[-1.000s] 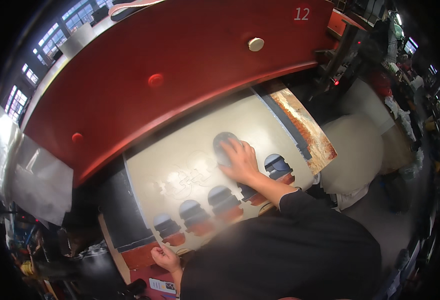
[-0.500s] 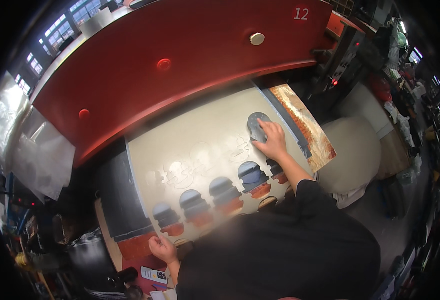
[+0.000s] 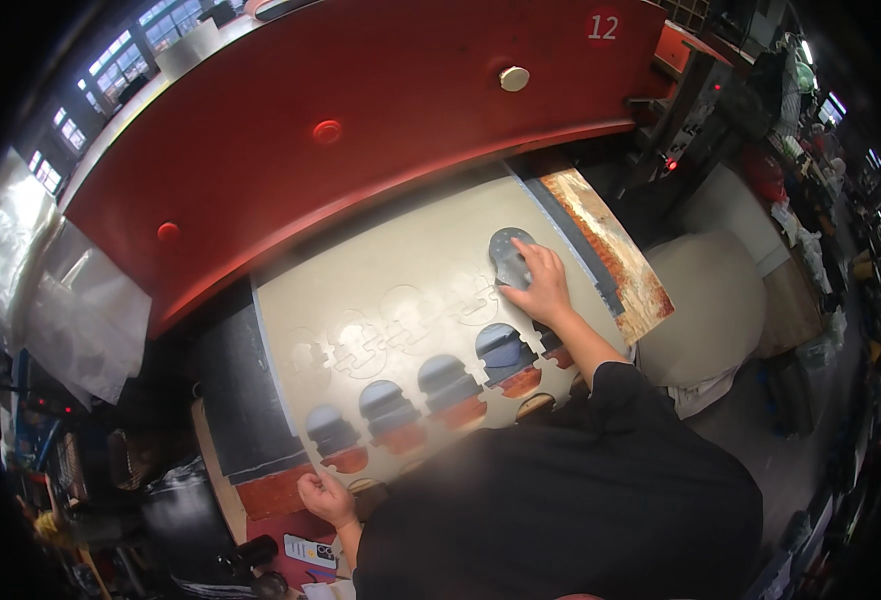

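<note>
A dark grey cutting die (image 3: 509, 249) with a rounded outline lies on the pale beige sheet (image 3: 410, 245), near its right side. My right hand (image 3: 542, 285) grips the die, fingers over its top and thumb at its near edge. By the sheet's near left corner, my left hand (image 3: 328, 498) is closed with curled fingers; what it holds, if anything, is hidden. Cut outlines (image 3: 403, 315) form a row across the sheet's middle. Nearer to me, several rounded holes (image 3: 450, 388) show the dark and red surface beneath.
A wide red press beam (image 3: 360, 130) spans the far side. Right of the sheet is a worn board edge (image 3: 610, 255), then a round beige seat (image 3: 700, 310). Clear plastic (image 3: 80, 310) hangs at left. A phone (image 3: 310, 550) lies by my left forearm.
My right hand and the cutting die have shifted slightly to the left on the sheet, and the die has turned a little. My left hand has stayed in place.
</note>
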Demonstrator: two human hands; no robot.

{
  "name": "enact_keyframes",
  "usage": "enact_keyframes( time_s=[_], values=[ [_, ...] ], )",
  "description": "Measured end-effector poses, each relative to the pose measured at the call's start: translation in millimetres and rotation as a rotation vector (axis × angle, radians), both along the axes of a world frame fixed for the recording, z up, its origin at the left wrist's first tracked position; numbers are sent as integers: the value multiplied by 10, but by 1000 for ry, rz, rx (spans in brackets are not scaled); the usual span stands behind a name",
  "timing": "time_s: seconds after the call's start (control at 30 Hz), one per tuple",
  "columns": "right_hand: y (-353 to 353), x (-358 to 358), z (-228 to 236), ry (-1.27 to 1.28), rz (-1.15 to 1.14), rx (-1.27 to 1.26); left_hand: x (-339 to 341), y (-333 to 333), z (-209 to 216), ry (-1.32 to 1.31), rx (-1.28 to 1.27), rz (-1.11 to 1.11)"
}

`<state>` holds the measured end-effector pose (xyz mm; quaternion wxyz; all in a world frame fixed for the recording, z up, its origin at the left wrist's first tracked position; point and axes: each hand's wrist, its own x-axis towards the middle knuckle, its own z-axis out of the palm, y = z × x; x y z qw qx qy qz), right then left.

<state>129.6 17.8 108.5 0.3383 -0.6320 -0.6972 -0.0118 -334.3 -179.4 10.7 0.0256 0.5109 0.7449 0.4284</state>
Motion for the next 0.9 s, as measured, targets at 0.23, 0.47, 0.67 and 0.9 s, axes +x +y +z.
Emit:
enact_keyframes(
  time_s=[0.23, 0.47, 0.67, 0.9],
  values=[
    [-251, 204, 208, 42, -37, 31, 34, 108, 52, -7, 31, 22],
    [-1062, -229, -98, -204, 94, 74, 66, 555, 94, -27, 73, 6],
    [-304, -286, -227, -226, 84, 150, -17, 1321, 20, 71, 73, 22],
    [1290, 85, 394, 9, -40, 402, -168, 2336, -101, 67, 66, -31]
  ],
)
